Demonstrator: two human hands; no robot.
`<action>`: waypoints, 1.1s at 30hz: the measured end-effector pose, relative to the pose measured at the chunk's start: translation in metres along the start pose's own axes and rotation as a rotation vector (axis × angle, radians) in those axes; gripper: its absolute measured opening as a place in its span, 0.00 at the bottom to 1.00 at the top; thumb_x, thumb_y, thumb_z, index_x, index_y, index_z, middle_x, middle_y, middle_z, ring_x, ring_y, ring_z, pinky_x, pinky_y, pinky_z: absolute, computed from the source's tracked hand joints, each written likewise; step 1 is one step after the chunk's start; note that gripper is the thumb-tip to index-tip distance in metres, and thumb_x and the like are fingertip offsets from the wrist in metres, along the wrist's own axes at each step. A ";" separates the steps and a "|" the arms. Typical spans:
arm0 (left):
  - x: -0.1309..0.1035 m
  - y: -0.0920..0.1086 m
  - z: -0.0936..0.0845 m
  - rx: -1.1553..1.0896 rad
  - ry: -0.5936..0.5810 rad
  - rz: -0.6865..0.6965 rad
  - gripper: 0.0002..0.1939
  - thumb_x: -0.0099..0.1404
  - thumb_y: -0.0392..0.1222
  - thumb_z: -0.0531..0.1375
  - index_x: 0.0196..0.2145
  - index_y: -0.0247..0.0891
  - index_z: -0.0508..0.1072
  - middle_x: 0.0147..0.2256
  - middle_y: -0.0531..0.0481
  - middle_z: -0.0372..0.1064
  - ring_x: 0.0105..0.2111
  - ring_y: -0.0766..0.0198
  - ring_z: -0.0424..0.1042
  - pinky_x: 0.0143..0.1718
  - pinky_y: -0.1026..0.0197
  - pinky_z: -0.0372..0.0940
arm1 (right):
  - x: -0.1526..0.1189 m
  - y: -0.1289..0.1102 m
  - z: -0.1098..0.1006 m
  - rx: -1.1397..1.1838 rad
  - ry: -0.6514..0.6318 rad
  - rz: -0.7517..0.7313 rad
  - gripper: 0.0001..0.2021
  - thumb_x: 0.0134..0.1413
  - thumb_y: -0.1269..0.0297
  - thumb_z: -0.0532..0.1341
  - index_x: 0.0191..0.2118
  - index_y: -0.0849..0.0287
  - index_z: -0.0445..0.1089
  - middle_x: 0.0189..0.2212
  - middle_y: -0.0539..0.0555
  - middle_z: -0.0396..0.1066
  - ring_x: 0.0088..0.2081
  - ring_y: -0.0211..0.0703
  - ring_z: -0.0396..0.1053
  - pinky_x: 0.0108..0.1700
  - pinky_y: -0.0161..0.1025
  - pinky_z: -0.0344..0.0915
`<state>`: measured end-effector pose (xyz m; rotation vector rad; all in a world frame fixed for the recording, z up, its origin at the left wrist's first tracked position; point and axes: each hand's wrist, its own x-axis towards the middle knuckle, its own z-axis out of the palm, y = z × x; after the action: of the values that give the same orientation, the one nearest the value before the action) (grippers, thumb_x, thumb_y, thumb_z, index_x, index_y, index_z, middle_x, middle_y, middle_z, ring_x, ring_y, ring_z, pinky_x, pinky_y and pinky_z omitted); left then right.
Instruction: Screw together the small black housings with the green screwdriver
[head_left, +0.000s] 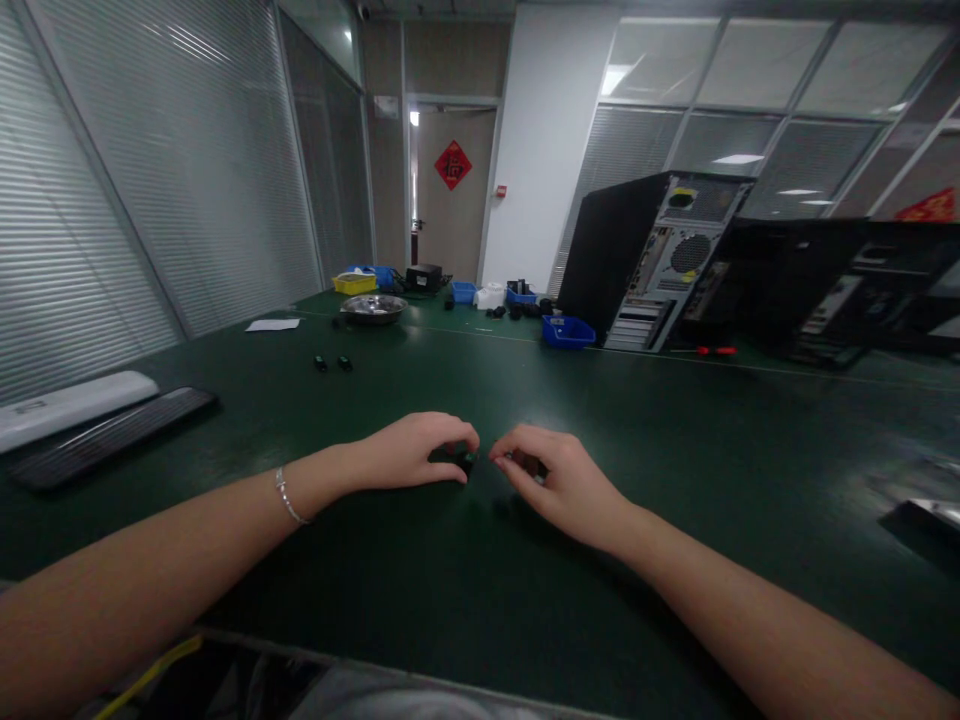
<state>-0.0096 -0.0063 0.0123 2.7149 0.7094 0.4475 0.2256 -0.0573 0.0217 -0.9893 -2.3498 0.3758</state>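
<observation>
Over the green tabletop [420, 570], my left hand [409, 450] curls its thumb and fingers around a small dark part with a green patch [469, 460]. My right hand [562, 475] is just to its right, thumb and fingertips pinched together. What that pinch holds, if anything, is too small to make out. A narrow gap separates the two hands. Two small black pieces with green marks, one on the left [320, 363] and one on the right [344, 363], lie side by side farther back on the table.
A steel bowl [373, 309], a yellow tray [355, 284] and a blue bin [568, 332] stand toward the back. A computer tower [637, 265] is at the back right. On the left lies a black keyboard [112, 435]; a metallic object [934, 515] sits at far right.
</observation>
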 end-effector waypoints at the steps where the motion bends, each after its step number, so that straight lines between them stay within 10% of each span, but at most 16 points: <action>1: 0.000 0.001 0.000 0.006 -0.001 0.005 0.13 0.65 0.43 0.63 0.47 0.40 0.71 0.41 0.48 0.71 0.42 0.58 0.70 0.43 0.61 0.62 | 0.000 0.001 0.000 0.000 0.001 -0.002 0.07 0.60 0.71 0.58 0.40 0.58 0.72 0.32 0.51 0.70 0.31 0.39 0.66 0.33 0.36 0.60; 33: 0.001 0.000 0.004 -0.033 0.024 -0.009 0.14 0.65 0.42 0.63 0.48 0.39 0.69 0.41 0.47 0.70 0.39 0.59 0.70 0.39 0.61 0.64 | 0.001 0.001 -0.001 -0.017 0.011 -0.019 0.07 0.60 0.71 0.57 0.40 0.58 0.72 0.31 0.51 0.71 0.30 0.39 0.67 0.33 0.36 0.62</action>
<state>-0.0077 -0.0062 0.0090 2.6783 0.7144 0.4867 0.2261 -0.0555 0.0224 -0.9736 -2.3544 0.3429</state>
